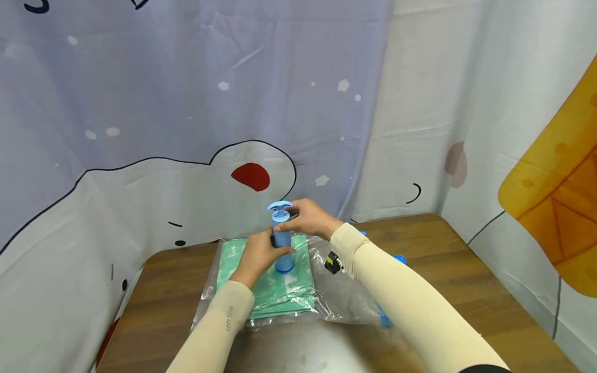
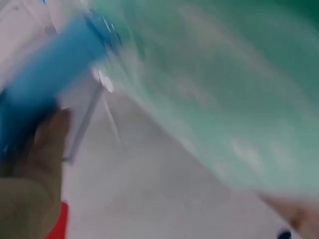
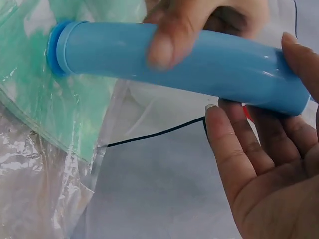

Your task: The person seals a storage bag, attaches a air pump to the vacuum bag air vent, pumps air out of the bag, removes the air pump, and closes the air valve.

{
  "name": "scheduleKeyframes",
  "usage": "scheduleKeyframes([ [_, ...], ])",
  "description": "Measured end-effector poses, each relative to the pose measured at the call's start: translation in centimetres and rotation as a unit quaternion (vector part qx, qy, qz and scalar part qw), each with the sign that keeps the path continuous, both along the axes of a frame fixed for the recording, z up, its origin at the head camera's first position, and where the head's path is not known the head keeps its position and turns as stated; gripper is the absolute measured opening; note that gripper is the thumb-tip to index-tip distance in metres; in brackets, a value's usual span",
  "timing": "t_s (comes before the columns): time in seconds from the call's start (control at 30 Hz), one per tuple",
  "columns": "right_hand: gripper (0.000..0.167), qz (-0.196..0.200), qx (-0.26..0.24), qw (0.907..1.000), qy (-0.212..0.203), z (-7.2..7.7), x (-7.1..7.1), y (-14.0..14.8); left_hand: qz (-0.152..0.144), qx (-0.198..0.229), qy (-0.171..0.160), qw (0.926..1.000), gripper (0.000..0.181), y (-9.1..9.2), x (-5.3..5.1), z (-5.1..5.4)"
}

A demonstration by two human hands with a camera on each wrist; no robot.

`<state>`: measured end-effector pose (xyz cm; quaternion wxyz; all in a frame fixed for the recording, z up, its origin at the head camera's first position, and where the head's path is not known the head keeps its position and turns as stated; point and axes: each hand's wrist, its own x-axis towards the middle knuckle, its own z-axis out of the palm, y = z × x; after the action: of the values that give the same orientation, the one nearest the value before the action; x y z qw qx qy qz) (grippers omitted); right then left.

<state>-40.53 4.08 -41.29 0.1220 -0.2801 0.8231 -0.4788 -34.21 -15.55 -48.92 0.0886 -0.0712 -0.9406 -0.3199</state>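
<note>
A blue hand pump (image 1: 282, 239) stands upright on a clear plastic bag (image 1: 345, 298) with folded green patterned cloth (image 1: 268, 292) inside. My left hand (image 1: 258, 254) grips the pump's barrel around its middle, the thumb laid across it. Higher up, just under the pump's handle (image 1: 280, 205), my right hand (image 1: 311, 218) holds the barrel between thumb and fingers. In the right wrist view the pump's round base (image 3: 57, 48) meets the bag, and my right hand (image 3: 264, 169) cups the barrel's other end. The left wrist view is blurred, with the pump (image 2: 52, 62) at its left.
Beneath the bag is a wooden table (image 1: 172, 290), its back edge near a printed curtain (image 1: 326, 119). A round blue piece (image 1: 399, 258) lies right of my right forearm. Part of another blue piece (image 1: 384, 317) shows at the bag's right end, partly behind the sleeve.
</note>
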Motion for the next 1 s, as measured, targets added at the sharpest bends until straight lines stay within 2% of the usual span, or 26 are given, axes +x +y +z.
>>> scheduleKeyframes([
  [0.07,0.039,-0.005,0.001,1.0,0.003,0.0,0.2,-0.2,-0.021,-0.038,-0.072,0.9965,0.09,-2.3,0.2,0.2],
  [0.1,0.04,-0.007,0.003,1.0,0.005,0.1,0.3,-0.3,-0.026,-0.064,-0.107,0.9919,0.098,-3.5,0.2,0.1],
  [0.17,0.042,-0.012,0.004,0.9999,0.004,0.2,0.4,-0.4,-0.022,-0.123,-0.167,0.978,0.11,-5.8,0.5,-0.6],
  [0.23,0.043,-0.017,0.009,0.9998,0.004,0.3,0.5,-0.4,-0.013,-0.167,-0.199,0.9656,0.114,-7.4,0.6,-1.6],
  [0.3,0.045,-0.02,0.015,0.9997,0.005,0.4,0.6,-0.4,-0.004,-0.183,-0.205,0.9614,0.116,-8.3,0.6,-2.5],
  [0.43,0.047,-0.029,0.032,0.9989,0.018,0.5,0.8,-0.3,0.008,-0.186,-0.183,0.9653,0.115,-8.5,0.5,-3.4],
  [0.5,0.043,-0.035,0.043,0.9981,0.028,0.4,0.9,-0.2,0.016,-0.188,-0.177,0.9659,0.114,-8.1,0.5,-3.5],
  [0.7,0.032,-0.039,0.061,0.9961,0.05,0.2,1.3,-0.2,0.029,-0.209,-0.176,0.9615,0.114,-7.4,0.4,-3.8],
  [0.9,0.053,-0.056,0.065,0.9933,0.077,0.0,1.6,-0.2,0.031,-0.214,-0.178,0.9599,0.114,-7.3,0.4,-3.7],
  [1.0,0.055,-0.066,0.072,0.9906,0.096,-0.3,1.8,-0.5,0.031,-0.219,-0.185,0.9577,0.114,-7.3,0.4,-3.6],
])
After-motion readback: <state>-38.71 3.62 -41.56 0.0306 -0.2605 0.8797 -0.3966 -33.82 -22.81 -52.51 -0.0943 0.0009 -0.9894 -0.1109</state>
